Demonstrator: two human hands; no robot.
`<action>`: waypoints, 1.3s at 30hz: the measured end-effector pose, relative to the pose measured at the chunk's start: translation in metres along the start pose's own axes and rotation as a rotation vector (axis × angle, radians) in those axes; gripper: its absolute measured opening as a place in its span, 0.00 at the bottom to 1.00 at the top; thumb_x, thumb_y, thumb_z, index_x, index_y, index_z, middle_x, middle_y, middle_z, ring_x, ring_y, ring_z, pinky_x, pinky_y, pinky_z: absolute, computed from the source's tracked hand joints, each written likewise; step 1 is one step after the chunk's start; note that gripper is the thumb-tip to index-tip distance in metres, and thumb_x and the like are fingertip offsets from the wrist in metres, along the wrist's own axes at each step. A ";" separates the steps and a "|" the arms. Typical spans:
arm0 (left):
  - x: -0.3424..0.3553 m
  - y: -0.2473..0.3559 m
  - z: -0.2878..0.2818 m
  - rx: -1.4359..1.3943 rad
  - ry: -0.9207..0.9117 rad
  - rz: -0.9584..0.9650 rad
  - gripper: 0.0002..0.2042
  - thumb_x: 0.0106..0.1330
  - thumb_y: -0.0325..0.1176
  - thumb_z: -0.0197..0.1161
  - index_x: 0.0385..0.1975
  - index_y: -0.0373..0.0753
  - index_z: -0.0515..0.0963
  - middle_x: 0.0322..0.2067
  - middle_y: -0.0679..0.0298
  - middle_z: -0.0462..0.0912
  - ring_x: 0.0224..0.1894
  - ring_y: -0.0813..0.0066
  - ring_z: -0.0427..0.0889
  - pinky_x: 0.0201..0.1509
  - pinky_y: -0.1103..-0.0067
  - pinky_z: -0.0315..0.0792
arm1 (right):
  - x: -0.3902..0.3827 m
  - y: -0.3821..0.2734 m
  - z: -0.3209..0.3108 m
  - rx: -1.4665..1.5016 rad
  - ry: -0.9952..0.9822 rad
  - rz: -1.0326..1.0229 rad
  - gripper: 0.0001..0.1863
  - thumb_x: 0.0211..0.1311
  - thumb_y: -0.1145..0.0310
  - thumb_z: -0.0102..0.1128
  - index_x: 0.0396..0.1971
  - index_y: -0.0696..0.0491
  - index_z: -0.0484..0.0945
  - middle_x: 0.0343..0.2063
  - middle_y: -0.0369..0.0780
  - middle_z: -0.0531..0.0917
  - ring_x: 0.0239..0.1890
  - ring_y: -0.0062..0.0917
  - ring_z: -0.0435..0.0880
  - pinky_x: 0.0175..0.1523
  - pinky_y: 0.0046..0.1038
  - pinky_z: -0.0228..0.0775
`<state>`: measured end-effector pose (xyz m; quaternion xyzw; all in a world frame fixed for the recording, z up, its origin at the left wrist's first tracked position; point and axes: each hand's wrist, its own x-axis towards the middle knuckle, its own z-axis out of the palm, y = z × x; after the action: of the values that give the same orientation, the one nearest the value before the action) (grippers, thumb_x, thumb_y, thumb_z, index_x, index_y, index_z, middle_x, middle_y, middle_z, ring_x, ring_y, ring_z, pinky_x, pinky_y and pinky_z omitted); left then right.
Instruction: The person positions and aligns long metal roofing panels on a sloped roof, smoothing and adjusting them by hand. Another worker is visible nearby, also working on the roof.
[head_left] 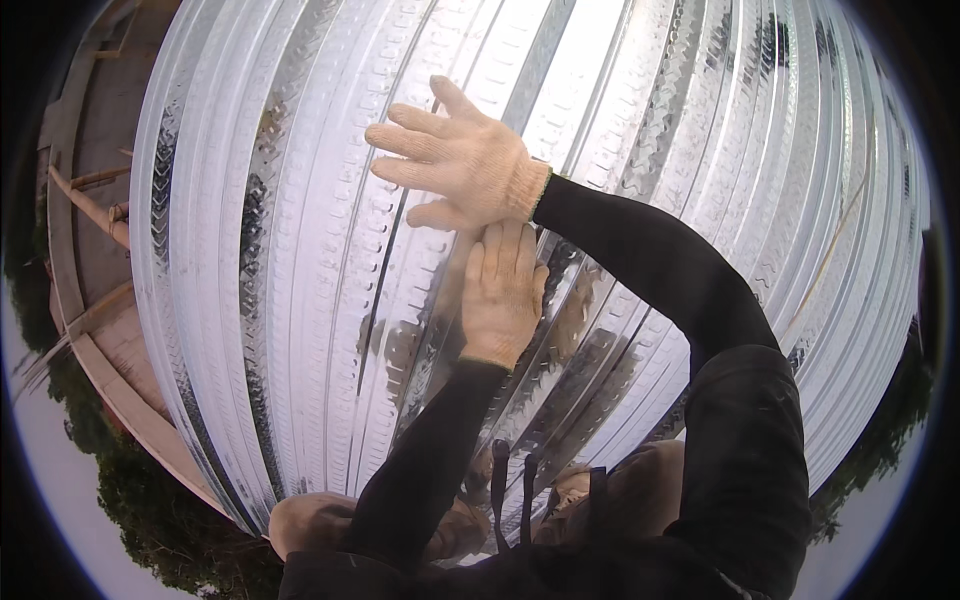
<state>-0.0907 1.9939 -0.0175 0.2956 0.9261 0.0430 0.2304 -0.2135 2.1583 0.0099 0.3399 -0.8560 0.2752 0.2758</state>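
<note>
Long, shiny galvanized metal sheets (310,280) with raised ribs and embossed marks fill the middle of the view. My right hand (460,155), in a pale knitted work glove, reaches across from the right with its fingers spread over the metal. Just below its wrist is my left hand (505,295), gloved alike, lying flat on the sheets with fingers together and thumb slightly apart. Its fingertips come close to the right glove's cuff; whether they touch, I cannot tell. Neither hand grips anything visible. Black sleeves cover both forearms.
My knees (645,485) in brown trousers are at the lower edge, with dark cords (500,480) hanging between them. Wooden boards and beams (125,350) line the left side, beside a pole (90,205). A thin tan strip (835,235) crosses the sheets at right. Trees (170,510) stand beyond.
</note>
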 end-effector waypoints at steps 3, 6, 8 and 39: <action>-0.005 0.003 -0.001 -0.100 0.385 0.062 0.31 0.83 0.46 0.70 0.80 0.38 0.75 0.79 0.51 0.77 0.84 0.50 0.71 0.89 0.55 0.60 | 0.004 0.019 0.051 -0.001 -0.265 0.017 0.32 0.74 0.36 0.71 0.63 0.46 0.91 0.77 0.43 0.85 0.82 0.36 0.79 0.89 0.67 0.56; -0.007 0.005 -0.008 -0.008 0.433 0.061 0.29 0.84 0.44 0.69 0.78 0.38 0.76 0.73 0.51 0.81 0.80 0.52 0.74 0.87 0.55 0.63 | 0.031 0.003 0.026 -0.053 -0.264 0.066 0.31 0.66 0.45 0.83 0.62 0.47 0.90 0.76 0.41 0.85 0.80 0.35 0.80 0.88 0.66 0.61; -0.007 0.005 -0.013 -0.088 0.256 0.025 0.29 0.87 0.45 0.62 0.82 0.41 0.73 0.78 0.56 0.77 0.84 0.56 0.70 0.90 0.58 0.59 | 0.058 -0.009 -0.021 -0.050 -0.198 0.058 0.33 0.68 0.37 0.79 0.63 0.45 0.91 0.76 0.38 0.85 0.81 0.32 0.80 0.91 0.66 0.58; -0.006 -0.002 0.005 -0.046 0.488 0.107 0.30 0.84 0.43 0.69 0.80 0.37 0.76 0.81 0.53 0.77 0.84 0.50 0.73 0.87 0.57 0.65 | 0.011 0.054 0.038 -0.016 -0.058 0.187 0.26 0.75 0.43 0.77 0.59 0.47 0.89 0.73 0.41 0.85 0.75 0.36 0.83 0.89 0.66 0.61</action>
<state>-0.0853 1.9889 -0.0202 0.3199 0.9361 0.1462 0.0040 -0.2712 2.1617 -0.0250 0.2641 -0.8938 0.2827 0.2267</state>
